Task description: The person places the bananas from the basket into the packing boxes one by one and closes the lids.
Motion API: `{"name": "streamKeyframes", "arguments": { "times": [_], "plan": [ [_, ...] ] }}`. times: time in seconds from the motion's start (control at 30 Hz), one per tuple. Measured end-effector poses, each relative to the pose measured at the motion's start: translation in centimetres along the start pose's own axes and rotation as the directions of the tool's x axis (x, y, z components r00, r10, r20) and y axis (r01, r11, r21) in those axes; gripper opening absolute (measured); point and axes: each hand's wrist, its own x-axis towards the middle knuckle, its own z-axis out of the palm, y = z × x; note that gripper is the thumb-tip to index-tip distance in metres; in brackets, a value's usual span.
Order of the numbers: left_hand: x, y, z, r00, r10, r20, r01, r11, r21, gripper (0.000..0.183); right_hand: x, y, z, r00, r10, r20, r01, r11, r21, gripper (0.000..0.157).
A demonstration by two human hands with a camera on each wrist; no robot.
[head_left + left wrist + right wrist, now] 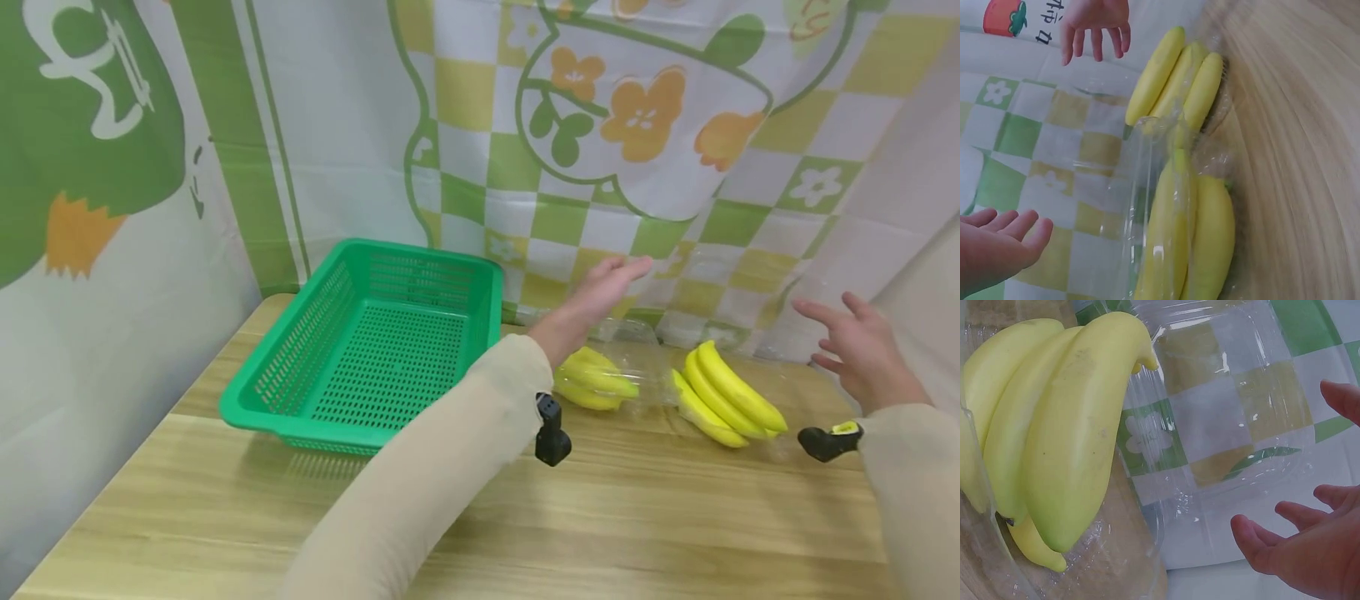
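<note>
Two bunches of yellow bananas lie in clear plastic packaging on the wooden table. My left hand [600, 292] is held over the left bunch [596, 382], fingers extended and nothing in them; my forearm covers part of that side. To the right of the other bunch [729, 398] hovers my right hand [866, 350], its fingers spread and holding nothing. In the right wrist view, a clear plastic lid [1235, 406] stands raised behind the bananas [1072, 431], between them and my hand. Shiny clear plastic [1147, 187] also rises along the nearer bananas in the left wrist view.
A green perforated plastic basket [393, 367] stands on the left of the table [637, 517], with nothing inside it. Behind the table hangs a patterned cloth [465, 108] in green, white and yellow checks. A black wrist camera [552, 433] sits at my left cuff.
</note>
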Motion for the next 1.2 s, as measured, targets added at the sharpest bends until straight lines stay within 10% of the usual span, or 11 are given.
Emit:
{"name": "streamKeyframes", "arguments": {
  "times": [0.7,1.2],
  "plan": [
    [2.6,-1.7,6.8,0.997,-0.076,-0.031,0.074,0.995,-0.073,0.073,1.0,0.1,0.5,1.000,0.006,0.003,-0.006,0.995,0.104,0.107],
    [2.6,-2.3,8.3,0.992,-0.124,-0.020,0.122,0.990,-0.076,0.071,1.4,-0.6,0.1,0.999,0.008,0.039,-0.014,0.987,0.159,0.104]
  ]
}}
